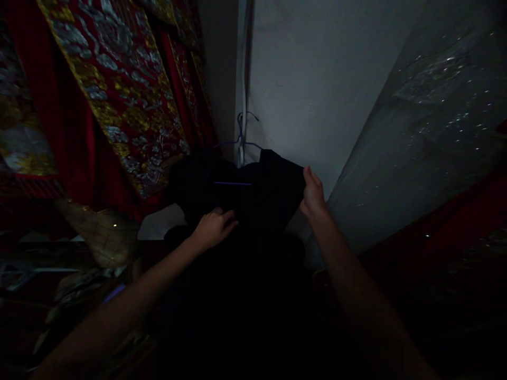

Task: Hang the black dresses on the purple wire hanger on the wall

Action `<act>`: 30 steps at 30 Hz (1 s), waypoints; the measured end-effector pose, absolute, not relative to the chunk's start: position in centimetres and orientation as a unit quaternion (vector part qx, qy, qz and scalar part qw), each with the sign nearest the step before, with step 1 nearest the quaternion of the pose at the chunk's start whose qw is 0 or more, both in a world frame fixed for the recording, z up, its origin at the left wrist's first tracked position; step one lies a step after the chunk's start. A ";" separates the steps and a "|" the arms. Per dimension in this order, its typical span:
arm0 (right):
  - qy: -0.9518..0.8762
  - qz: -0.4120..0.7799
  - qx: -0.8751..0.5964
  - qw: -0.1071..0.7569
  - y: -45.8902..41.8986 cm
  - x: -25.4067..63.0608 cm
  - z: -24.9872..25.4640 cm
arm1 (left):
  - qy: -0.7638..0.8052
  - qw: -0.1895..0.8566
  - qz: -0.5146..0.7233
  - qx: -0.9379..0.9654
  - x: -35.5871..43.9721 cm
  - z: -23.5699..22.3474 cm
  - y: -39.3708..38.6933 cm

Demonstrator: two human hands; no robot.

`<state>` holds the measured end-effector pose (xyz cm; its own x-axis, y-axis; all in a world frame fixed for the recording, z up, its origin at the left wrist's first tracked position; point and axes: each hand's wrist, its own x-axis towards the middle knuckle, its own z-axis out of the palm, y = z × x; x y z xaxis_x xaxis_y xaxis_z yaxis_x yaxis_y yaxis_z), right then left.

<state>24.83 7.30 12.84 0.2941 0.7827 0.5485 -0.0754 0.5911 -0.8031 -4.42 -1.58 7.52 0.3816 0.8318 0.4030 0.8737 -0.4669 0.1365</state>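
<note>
A black garment (245, 221) with short sleeves hangs in front of me on a thin purple hanger (253, 144). The hanger's lower bar shows through the neck opening. My right hand (313, 195) is closed on the garment's right shoulder edge, its fingers partly behind the cloth. Over the garment's front, left of the middle, lies my left hand (214, 228); its thumb and forefinger are apart and the other fingers are bent. Whether it touches the cloth is hard to tell in the dim light. Lower down the garment fades into darkness.
Red garments with gold and silver embroidery (119, 68) hang close on the left. A clear plastic cover with glittering specks (435, 116) hangs on the right. Behind the hanger are a pale wall (309, 79) and a thin upright cord (243, 68). Dark clutter lies lower left.
</note>
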 end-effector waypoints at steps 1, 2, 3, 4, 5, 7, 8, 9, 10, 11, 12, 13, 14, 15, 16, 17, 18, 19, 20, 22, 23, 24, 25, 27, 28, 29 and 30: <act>-0.516 0.259 -0.354 0.736 7.1 24.7 12.6 | -0.518 0.035 -0.236 -0.821 -4.1 6.8 -1.6; -0.513 0.216 -0.368 0.745 6.7 24.6 12.2 | -0.519 0.018 -0.268 -0.812 -3.8 6.1 -1.7; -0.499 0.169 -0.387 0.757 6.0 24.4 11.7 | -0.514 -0.002 -0.307 -0.801 -3.4 5.4 -1.8; -0.474 0.120 -0.406 0.772 5.2 24.1 11.0 | -0.505 -0.027 -0.351 -0.788 -2.9 4.6 -2.0; -0.439 0.079 -0.425 0.788 4.2 23.6 10.0 | -0.492 -0.057 -0.400 -0.771 -2.3 3.9 -2.2; -0.378 0.049 -0.455 0.805 1.7 21.7 7.5 | -0.468 -0.133 -0.504 -0.714 -0.9 2.4 -2.9; -0.381 0.084 -0.462 0.796 0.5 20.5 6.1 | -0.458 -0.173 -0.554 -0.673 -0.1 1.8 -3.3; -0.432 0.159 -0.463 0.757 -0.7 19.1 4.8 | -0.447 -0.208 -0.599 -0.631 0.6 1.2 -3.7; -0.506 0.258 -0.455 0.686 -1.7 17.6 3.5 | -0.435 -0.235 -0.634 -0.594 1.2 0.7 -4.1; -0.565 0.338 -0.445 0.607 -2.5 16.3 2.5 | -0.423 -0.253 -0.661 -0.566 1.8 0.4 -4.5; -0.603 0.383 -0.439 0.544 -3.0 15.1 1.8 | -0.413 -0.262 -0.678 -0.549 2.1 0.2 -4.9; -0.629 0.402 -0.439 0.500 -3.4 14.3 1.4 | -0.405 -0.266 -0.687 -0.542 2.3 0.1 -5.2; -0.644 0.396 -0.448 0.477 -3.7 13.7 1.2 | -0.401 -0.270 -0.690 -0.538 2.4 0.1 -5.4; -0.654 0.375 -0.461 0.467 -3.8 13.5 1.3 | -0.400 -0.274 -0.691 -0.537 2.4 0.1 -5.6; -0.663 0.351 -0.476 0.458 -3.8 13.5 1.5 | -0.399 -0.280 -0.690 -0.535 2.3 0.0 -5.7; -0.674 0.333 -0.490 0.441 -3.9 13.7 1.7 | -0.398 -0.289 -0.688 -0.534 2.2 0.0 -5.8; -0.682 0.325 -0.502 0.421 -3.9 14.0 2.0 | -0.396 -0.302 -0.683 -0.534 2.1 -0.2 -5.9; -0.686 0.322 -0.512 0.404 -4.0 14.3 2.2 | -0.394 -0.315 -0.679 -0.534 2.1 -0.3 -5.9; -0.687 0.325 -0.517 0.395 -4.0 14.6 2.3 | -0.393 -0.328 -0.674 -0.533 2.1 -0.5 -6.0; -0.684 0.341 -0.504 0.401 -4.2 14.9 2.2 | -0.395 -0.345 -0.673 -0.522 2.2 -0.8 -6.1; -0.683 0.354 -0.487 0.414 -4.3 14.9 2.0 | -0.398 -0.347 -0.677 -0.513 2.2 -0.8 -6.2; -0.677 0.372 -0.467 0.429 -4.4 14.9 1.8 | -0.401 -0.346 -0.682 -0.504 2.2 -0.8 -6.3; -0.668 0.396 -0.448 0.443 -4.5 14.7 1.7 | -0.402 -0.344 -0.686 -0.499 2.3 -0.7 -6.4; -0.634 0.460 -0.421 0.459 -4.6 14.5 1.8 | -0.404 -0.335 -0.689 -0.500 2.3 -0.5 -6.7; -0.611 0.492 -0.416 0.460 -4.6 14.4 2.3 | -0.405 -0.329 -0.688 -0.505 2.3 -0.5 -6.7; -0.590 0.518 -0.416 0.459 -4.4 14.3 3.0 | -0.407 -0.320 -0.685 -0.512 2.3 -0.5 -6.7; -0.572 0.534 -0.417 0.462 -4.0 14.2 4.2 | -0.412 -0.310 -0.681 -0.519 2.3 -0.5 -6.7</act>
